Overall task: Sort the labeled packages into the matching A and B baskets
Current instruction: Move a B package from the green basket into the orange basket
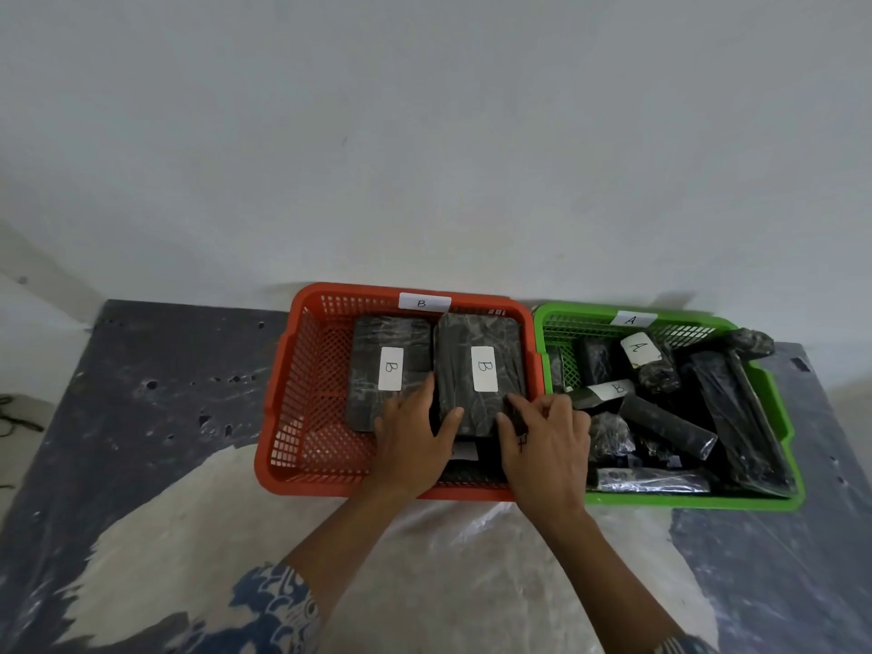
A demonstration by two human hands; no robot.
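A dark, pitted tabletop (155, 370) lies bare on the left, running up to a pale wall. The red basket (288, 403), tagged B on its far rim, holds two flat black packages side by side: the left B package (373, 351) with open mesh floor to its left, and the right B package (476, 342) close against the basket's right wall. The left hand (415, 436) rests with straight fingers on the near ends of both packages. The right hand (547, 446) curls its fingers onto the near right corner of the right B package. Another label below the hands is mostly hidden. Touching on the right, the green basket (708, 502), tagged A, is crowded with dark packages; one A label and one B label show, the rest unreadable.
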